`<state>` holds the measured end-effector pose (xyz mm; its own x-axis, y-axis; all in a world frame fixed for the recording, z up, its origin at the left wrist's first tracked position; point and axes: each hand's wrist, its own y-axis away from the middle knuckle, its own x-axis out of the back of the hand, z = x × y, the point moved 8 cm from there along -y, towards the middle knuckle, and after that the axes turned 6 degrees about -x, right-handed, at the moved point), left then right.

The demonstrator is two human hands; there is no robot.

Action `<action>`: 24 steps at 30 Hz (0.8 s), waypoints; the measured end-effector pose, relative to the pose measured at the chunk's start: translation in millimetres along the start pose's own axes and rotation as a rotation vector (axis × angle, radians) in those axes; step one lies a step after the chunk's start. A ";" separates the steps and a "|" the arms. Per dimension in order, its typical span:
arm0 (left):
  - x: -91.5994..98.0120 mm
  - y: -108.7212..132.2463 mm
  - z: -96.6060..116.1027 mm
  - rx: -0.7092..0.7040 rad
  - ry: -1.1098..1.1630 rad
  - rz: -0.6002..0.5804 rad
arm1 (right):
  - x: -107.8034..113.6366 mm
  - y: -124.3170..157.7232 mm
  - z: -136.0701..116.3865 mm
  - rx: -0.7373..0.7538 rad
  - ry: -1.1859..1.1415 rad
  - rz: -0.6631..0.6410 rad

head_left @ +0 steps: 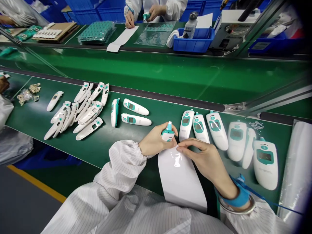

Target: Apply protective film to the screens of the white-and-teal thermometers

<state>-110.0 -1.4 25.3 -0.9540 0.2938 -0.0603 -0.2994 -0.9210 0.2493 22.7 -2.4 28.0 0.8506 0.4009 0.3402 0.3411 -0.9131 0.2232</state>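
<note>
My left hand (153, 140) is closed around a white and teal thermometer (168, 134), its probe tip pointing up and its lower body hidden by the fingers. Just beside it, my right hand (207, 157) pinches the top edge of a glossy white sheet (181, 182), which hangs down toward my lap. Whether a small label is between those fingertips, I cannot tell. To the right of my hands, assembled thermometers (217, 130) lie with their screens up. Two more thermometers (136, 119) lie left of my hands, near one turned on its side (114, 112).
Several white half-shells (84, 113) are piled on the bench at left, near small bagged parts (29, 94). A clear plastic sheet (246, 143) covers some thermometers at right. Metal frame bars (280, 94) slant across the right. Opposite, a co-worker's hands (156, 13) work beside a blue bin (193, 44).
</note>
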 end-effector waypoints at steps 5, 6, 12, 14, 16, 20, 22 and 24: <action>0.7 6.3 -4.3 0.030 0.048 0.100 | 0.0 2.0 -3.1 0.074 0.090 0.010; 1.6 7.0 -6.3 0.043 0.073 0.127 | 0.3 3.5 -4.6 0.106 0.116 0.030; 3.5 7.5 -15.9 0.108 0.170 0.228 | 3.6 10.7 -10.4 0.203 0.149 0.139; 2.7 6.9 -16.0 0.110 0.160 0.227 | 3.6 10.1 -9.8 0.192 0.124 0.139; 2.0 6.4 -14.7 0.103 0.142 0.221 | 3.1 8.5 -8.2 0.167 0.085 0.127; 1.7 6.1 -10.4 0.089 0.100 0.210 | 0.6 6.0 -7.0 0.130 0.024 0.096; 1.8 6.1 -8.6 0.086 0.079 0.206 | -0.4 5.8 -5.8 0.110 0.006 0.082; 2.2 6.3 -7.4 0.085 0.060 0.206 | 0.7 6.2 -3.3 0.090 -0.005 0.090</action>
<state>-114.2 -8.5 19.6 -0.9949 0.0841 -0.0564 -0.0984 -0.9343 0.3427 24.1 -7.5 32.6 0.8815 0.3169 0.3502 0.2976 -0.9484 0.1091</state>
